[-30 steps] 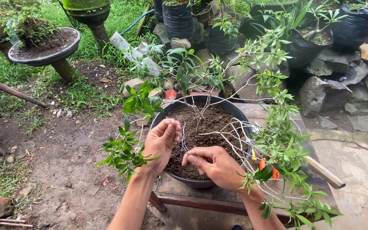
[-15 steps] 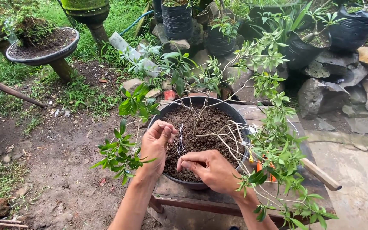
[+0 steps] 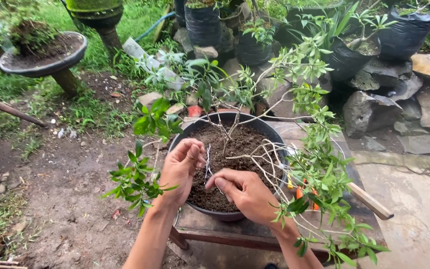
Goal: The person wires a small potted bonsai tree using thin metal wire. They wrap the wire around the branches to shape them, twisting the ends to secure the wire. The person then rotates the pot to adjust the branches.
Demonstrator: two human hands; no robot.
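I see both hands over a round black pot (image 3: 274,137) of dark soil at frame centre. My left hand (image 3: 181,168), at the pot's nine o'clock, pinches a thin pale wire (image 3: 207,162) upright, likely to steady it. My right hand (image 3: 247,192), at six o'clock, curls fingers-together onto the soil. The small tree (image 3: 294,84) leans toward three o'clock, over the wooden stand (image 3: 235,231).

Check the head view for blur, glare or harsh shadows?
Head view: soft, even daylight, no hard shadows or glare; both hands, left hand and right hand, and the pot are sharp; the far-left dish planter looks smeared; edges bow slightly.
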